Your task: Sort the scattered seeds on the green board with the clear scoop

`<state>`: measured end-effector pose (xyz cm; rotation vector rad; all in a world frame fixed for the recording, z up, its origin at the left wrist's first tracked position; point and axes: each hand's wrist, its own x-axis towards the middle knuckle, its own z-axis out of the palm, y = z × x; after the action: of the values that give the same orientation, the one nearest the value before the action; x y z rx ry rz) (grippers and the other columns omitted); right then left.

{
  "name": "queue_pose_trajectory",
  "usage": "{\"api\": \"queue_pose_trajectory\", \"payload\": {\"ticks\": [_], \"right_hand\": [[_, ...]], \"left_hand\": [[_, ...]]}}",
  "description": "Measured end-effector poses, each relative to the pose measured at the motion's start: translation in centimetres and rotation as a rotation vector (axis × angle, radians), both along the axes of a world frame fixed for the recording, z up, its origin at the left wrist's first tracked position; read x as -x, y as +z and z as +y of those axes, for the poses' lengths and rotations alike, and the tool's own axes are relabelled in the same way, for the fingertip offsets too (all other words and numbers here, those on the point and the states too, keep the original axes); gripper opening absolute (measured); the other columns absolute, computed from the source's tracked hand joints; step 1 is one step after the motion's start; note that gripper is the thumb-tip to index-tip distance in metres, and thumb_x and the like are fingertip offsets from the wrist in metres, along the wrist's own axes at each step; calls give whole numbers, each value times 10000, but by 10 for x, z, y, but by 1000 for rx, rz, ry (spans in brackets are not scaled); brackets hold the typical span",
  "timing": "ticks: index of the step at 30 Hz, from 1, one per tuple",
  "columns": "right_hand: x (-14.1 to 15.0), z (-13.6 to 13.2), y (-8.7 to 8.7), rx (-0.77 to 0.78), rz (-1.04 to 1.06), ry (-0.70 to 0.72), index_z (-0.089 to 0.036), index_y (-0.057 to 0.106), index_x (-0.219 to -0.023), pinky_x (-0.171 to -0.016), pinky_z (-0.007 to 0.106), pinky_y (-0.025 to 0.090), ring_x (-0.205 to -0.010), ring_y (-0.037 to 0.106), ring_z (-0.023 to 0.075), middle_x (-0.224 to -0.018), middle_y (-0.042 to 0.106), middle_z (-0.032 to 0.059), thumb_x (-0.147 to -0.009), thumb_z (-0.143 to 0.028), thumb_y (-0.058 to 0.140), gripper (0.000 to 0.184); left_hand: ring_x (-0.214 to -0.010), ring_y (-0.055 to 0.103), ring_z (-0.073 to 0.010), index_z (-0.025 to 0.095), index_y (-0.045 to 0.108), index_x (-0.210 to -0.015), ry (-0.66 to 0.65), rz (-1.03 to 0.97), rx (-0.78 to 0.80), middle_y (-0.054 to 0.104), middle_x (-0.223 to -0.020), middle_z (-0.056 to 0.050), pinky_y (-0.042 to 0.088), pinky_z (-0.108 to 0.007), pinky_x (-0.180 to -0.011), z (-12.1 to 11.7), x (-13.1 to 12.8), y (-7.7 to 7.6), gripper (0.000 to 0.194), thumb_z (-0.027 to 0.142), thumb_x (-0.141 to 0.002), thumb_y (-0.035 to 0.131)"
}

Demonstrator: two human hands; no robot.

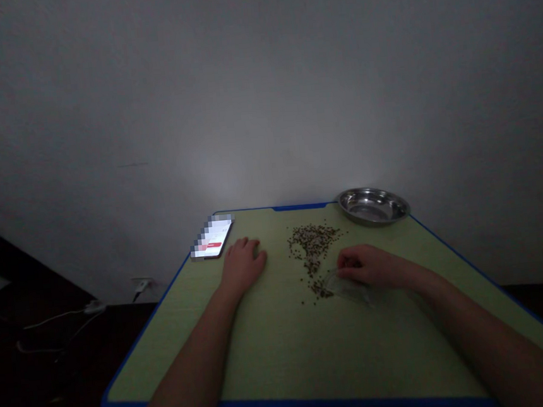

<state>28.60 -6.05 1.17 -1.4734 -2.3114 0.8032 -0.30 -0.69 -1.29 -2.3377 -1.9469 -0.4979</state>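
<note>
While I looked down through the head view, a pile of seeds (313, 238) lay on the table (275, 355), narrowing to a looser trail toward six o'clock. Taking that pile as the dial's middle, a clear bag (354, 290) lay toward five o'clock, its left edge close against the lowest seeds. It looked like thin film, so I judged it almost weightless, limp and a little slippery, apt to crumple, and best held by its upper edge between thumb and fingertips. The seeds seemed small, dry and hard, likely to roll, and easier to gather in clusters than singly. My right hand (368, 267), at four o'clock, was curled, thumb and fingers drawn together, apparently pinching the bag's upper edge; whether seeds were inside the curl I could not tell. My left hand (244, 263), at nine o'clock, rested palm down, fingers slightly spread, with nothing visible in it, near the phone (218, 236) at ten. The bowl (374, 212) stood at two o'clock, beyond my right hand.
</note>
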Motion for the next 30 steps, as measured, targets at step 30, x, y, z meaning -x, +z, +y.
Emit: {"api": "queue_pose_trajectory", "payload": {"ticks": [30], "right_hand": [[-7,-7,2,220,39,100,-175,618,-748,-483,213,373,-538,515,117,-598,597,-5,-794,-276,562,124]], "left_hand": [[-1159,473,-243,161,591,-1122,-5,-13,26,561,-1206,-121,339,-384,-998,0,0,0,386,361,-821,455]]}}
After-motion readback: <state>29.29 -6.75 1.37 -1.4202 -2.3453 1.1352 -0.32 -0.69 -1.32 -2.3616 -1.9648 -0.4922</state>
